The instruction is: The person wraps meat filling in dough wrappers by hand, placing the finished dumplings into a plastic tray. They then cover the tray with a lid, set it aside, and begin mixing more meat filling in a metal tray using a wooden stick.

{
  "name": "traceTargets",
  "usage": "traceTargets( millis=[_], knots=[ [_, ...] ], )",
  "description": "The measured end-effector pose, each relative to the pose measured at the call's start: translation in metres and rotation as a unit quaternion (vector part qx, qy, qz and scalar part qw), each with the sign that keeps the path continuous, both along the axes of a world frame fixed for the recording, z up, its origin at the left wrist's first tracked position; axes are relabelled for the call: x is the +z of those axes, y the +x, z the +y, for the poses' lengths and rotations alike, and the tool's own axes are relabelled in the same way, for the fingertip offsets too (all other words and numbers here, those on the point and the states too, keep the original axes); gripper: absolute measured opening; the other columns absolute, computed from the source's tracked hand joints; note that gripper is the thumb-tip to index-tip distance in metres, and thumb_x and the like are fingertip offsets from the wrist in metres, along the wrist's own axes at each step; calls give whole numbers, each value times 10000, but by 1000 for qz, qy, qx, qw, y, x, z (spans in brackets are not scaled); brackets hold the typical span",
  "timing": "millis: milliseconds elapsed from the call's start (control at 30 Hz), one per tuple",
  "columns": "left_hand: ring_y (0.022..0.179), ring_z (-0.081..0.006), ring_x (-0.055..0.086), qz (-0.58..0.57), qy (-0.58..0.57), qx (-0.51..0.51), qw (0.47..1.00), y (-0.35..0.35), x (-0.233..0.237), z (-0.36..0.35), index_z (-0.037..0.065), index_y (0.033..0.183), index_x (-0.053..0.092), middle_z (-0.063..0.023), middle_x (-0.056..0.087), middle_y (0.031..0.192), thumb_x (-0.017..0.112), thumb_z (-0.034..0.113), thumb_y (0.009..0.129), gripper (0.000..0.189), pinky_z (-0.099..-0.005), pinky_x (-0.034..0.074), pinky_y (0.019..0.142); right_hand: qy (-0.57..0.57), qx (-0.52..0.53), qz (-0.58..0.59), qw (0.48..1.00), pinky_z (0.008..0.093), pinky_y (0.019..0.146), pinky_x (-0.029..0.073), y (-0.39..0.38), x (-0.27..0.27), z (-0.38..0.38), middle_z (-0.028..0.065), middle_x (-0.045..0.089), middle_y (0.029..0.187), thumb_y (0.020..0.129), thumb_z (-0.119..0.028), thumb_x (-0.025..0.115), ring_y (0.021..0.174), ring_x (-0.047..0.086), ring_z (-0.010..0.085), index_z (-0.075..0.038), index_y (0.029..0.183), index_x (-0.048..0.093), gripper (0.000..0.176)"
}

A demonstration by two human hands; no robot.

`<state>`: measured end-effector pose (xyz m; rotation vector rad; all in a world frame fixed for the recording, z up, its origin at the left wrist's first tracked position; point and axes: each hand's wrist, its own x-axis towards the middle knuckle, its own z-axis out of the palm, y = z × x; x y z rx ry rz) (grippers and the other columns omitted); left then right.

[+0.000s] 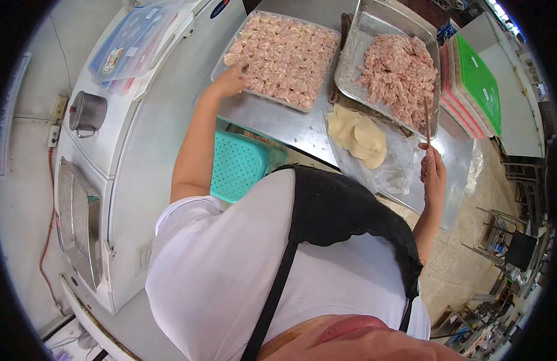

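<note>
My left hand [232,80] reaches to the near left edge of a clear tray [217,71], its fingers curled at a meat-filled dumpling [232,59]. Rows of similar open-topped dumplings [287,54] fill that tray. In my right hand [433,168] is a thin wooden stick-like spatula [427,123], pointing up over the rim of a deep metal pan [356,48]. Pinkish minced meat [398,75] lies heaped in the pan's right part. Between my hands, round yellowish dumpling wrappers [358,135] rest in a loose pile on a plastic bag [398,171].
Everything stands on a metal table [302,129]. Stacked containers with a green lid [480,84] are right of the pan. A turquoise perforated basket [239,168] sits below the table's near edge. A white freezer [140,150] to the left carries a metal pot [89,112].
</note>
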<state>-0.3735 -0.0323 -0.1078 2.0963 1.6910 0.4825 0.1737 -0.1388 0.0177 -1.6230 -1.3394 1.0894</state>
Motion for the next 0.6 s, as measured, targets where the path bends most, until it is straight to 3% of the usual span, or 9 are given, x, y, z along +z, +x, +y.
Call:
traceTargets(
  millis=[67, 167, 233, 300, 367, 400, 467, 533, 600],
  knots=[
    [1189, -367, 498, -79, -151, 186, 968, 16, 32, -14, 103, 1435, 264, -250, 481, 1314, 561, 125, 776, 723, -391, 403, 980, -17, 50, -43, 998, 198, 491, 295, 11, 1, 13, -58, 364, 609, 979, -287, 453, 540, 336, 39, -66, 1046, 636, 294],
    [1170, -385, 506, 54, -58, 173, 982, 18, 15, -13, 116, 1441, 250, -255, 489, 1302, 530, 160, 810, 692, -406, 407, 967, 24, 165, -187, 968, 287, 539, 401, 31, -2, 37, 42, 493, 599, 961, -294, 470, 558, 498, 146, -62, 1030, 646, 299],
    [1143, -422, 506, 65, -68, 179, 979, 26, 15, -12, 134, 1440, 250, -265, 501, 1277, 501, 218, 854, 643, -421, 413, 956, 147, 215, -387, 885, 413, 643, 462, 56, -8, 57, 169, 611, 728, 931, -329, 497, 709, 612, 308, -49, 960, 653, 321],
    [1165, -415, 493, 121, -102, 214, 964, 53, 34, -20, 114, 1440, 253, -259, 484, 1301, 491, 251, 880, 624, -428, 398, 972, 68, 254, -523, 811, 478, 683, 465, 77, 15, 82, 200, 627, 806, 898, -367, 526, 795, 603, 381, -37, 845, 657, 360],
    [1208, -385, 472, 162, -62, 249, 953, 107, 71, -34, 118, 1424, 312, -217, 456, 1352, 534, 203, 852, 620, -475, 386, 987, 143, 271, -535, 787, 475, 641, 450, 106, 16, 115, 195, 619, 749, 892, -363, 543, 727, 590, 392, -21, 757, 637, 379],
    [1208, -385, 472, 167, -61, 239, 955, 128, 74, -38, 118, 1424, 312, -217, 456, 1352, 534, 203, 852, 620, -475, 386, 987, 148, 258, -548, 782, 475, 628, 456, 109, 28, 125, 191, 620, 743, 888, -356, 548, 724, 595, 386, -27, 752, 640, 367],
    [1232, -367, 450, 8, 132, 100, 986, 167, 76, -49, 100, 1371, 410, -201, 478, 1335, 527, 201, 872, 522, -448, 357, 1023, 200, 241, -572, 758, 460, 608, 484, 104, 33, 144, 170, 632, 723, 859, -317, 563, 706, 622, 357, -36, 733, 654, 321],
    [1270, -352, 410, -91, 120, 43, 988, 224, 83, -61, 88, 1308, 489, -190, 477, 1337, 531, 198, 878, 447, -420, 335, 1046, 212, 235, -597, 737, 425, 599, 516, 92, 14, 153, 151, 650, 710, 811, -241, 574, 688, 653, 315, -37, 714, 668, 244],
    [1211, -354, 452, -17, 191, -17, 981, 275, 89, -62, 76, 1232, 542, -182, 521, 1263, 580, 188, 842, 408, -406, 358, 1018, 180, 238, -606, 738, 406, 596, 526, 79, -21, 145, 148, 657, 713, 788, -198, 577, 686, 663, 296, -35, 709, 671, 204]
  ],
)
